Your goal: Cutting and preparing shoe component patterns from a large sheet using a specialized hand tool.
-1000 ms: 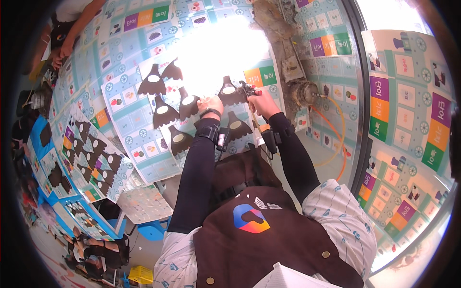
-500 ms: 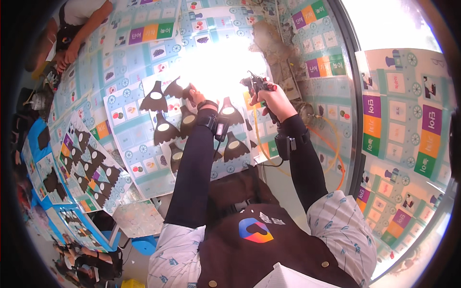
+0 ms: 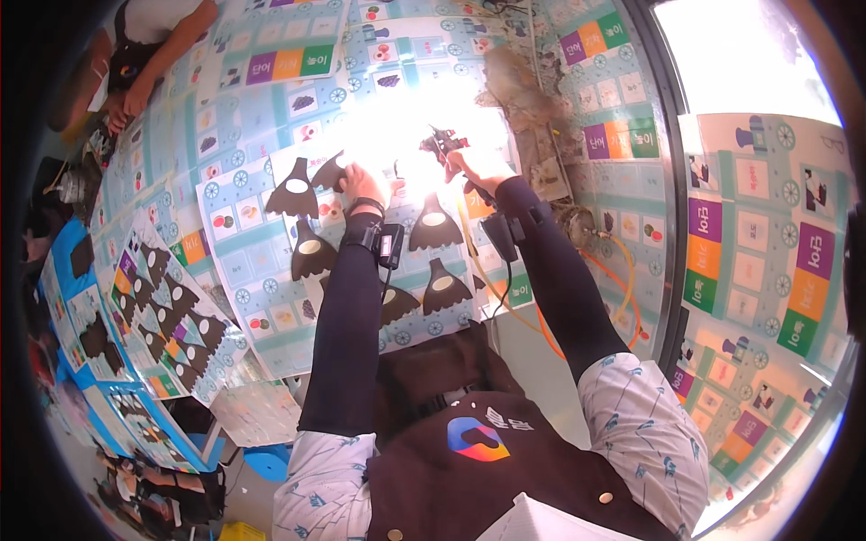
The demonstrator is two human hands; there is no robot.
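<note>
My right hand (image 3: 483,169) is closed around a small dark spray gun (image 3: 442,142) with red parts. A yellowish hose runs down below that hand. Left of it, my left hand (image 3: 368,187) reaches over the sheet-covered table, its fingertips lost in the glare. Right beside its fingers lies a tilted dark brown flared piece (image 3: 327,173), partly covered by the hand; I cannot tell if it is gripped. Around my hands lie several similar scalloped pieces with pale ovals, among them one piece (image 3: 295,187) at the left and another (image 3: 433,224) at the right.
A strong white glare covers the table beyond my hands. Far left, a person's hands (image 3: 126,106) work near a metal pot (image 3: 70,185). More brown pieces lie on a sheet (image 3: 171,311) at the left. Orange hose (image 3: 636,311) loops at the right, beside a dark frame post (image 3: 672,207).
My right hand has moved left with the spray gun, closer to my left hand. The left hand has shifted slightly, and its thumb side shows more. The view has tilted a little.
</note>
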